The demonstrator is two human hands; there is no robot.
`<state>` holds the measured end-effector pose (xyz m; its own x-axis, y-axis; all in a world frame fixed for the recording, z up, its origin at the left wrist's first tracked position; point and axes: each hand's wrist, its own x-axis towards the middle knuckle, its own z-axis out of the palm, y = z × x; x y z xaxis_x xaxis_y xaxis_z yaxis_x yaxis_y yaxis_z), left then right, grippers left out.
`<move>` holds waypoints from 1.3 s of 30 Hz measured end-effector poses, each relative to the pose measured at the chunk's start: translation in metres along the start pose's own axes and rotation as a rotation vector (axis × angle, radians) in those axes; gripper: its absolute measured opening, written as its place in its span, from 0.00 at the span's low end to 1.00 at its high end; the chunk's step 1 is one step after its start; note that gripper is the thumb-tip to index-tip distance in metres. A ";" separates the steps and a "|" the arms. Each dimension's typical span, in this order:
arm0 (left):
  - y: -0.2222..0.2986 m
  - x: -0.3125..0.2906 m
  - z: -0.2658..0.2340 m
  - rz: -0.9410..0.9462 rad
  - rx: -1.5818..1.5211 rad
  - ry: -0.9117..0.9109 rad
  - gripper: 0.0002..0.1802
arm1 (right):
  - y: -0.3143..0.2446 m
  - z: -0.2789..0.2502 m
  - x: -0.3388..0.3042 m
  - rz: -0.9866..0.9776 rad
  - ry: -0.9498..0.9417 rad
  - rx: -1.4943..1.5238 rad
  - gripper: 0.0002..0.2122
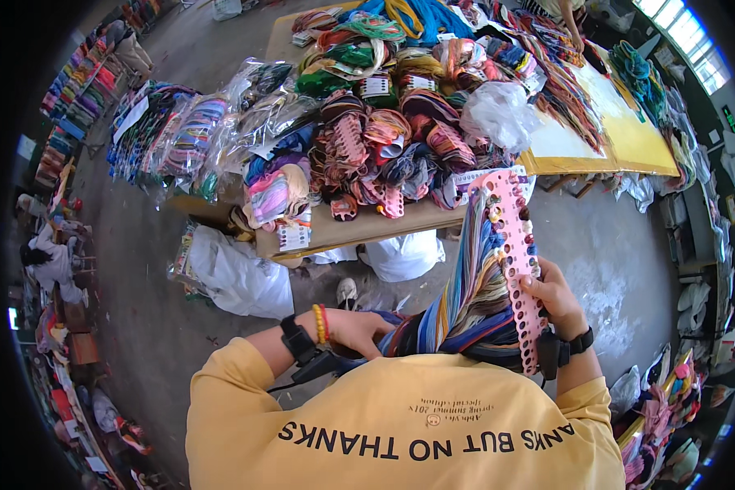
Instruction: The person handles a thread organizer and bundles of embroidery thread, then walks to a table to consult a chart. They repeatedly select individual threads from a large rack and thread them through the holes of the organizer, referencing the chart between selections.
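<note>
A long pink thread-sorter card [510,237] with rows of round holes stands upright in front of my chest. Strands of many colours are knotted through its holes and hang to its left as a thick thread bundle [457,302] in blue, grey, tan and navy. My right hand [557,296] grips the card's right edge, thumb on its face. My left hand [355,331] is closed on the lower left end of the bundle, with its fingertips partly hidden by the threads.
Ahead stands a table [351,233] heaped with thread bundles [384,139] and a crumpled clear plastic bag [498,117]. White sacks [241,273] lie below it. A yellow-edged board [629,135] is at the far right, where another person's arm [570,28] reaches in. Another person [53,257] sits at left.
</note>
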<state>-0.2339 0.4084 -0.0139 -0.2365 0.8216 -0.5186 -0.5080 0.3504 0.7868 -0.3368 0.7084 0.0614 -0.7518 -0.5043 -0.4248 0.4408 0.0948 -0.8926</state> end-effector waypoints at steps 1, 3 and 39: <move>-0.006 0.001 -0.006 0.008 -0.004 -0.005 0.28 | -0.002 0.004 0.006 0.021 0.005 -0.003 0.24; -0.029 0.007 -0.020 0.381 0.598 0.190 0.27 | -0.003 0.006 0.018 0.035 0.018 0.007 0.24; -0.129 -0.154 -0.144 0.176 -0.487 0.017 0.33 | -0.024 0.157 0.188 0.218 0.192 -0.005 0.19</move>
<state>-0.2514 0.1713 -0.0837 -0.3640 0.8407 -0.4009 -0.7852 -0.0455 0.6176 -0.4117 0.4765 0.0268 -0.7190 -0.3003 -0.6268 0.6000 0.1872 -0.7778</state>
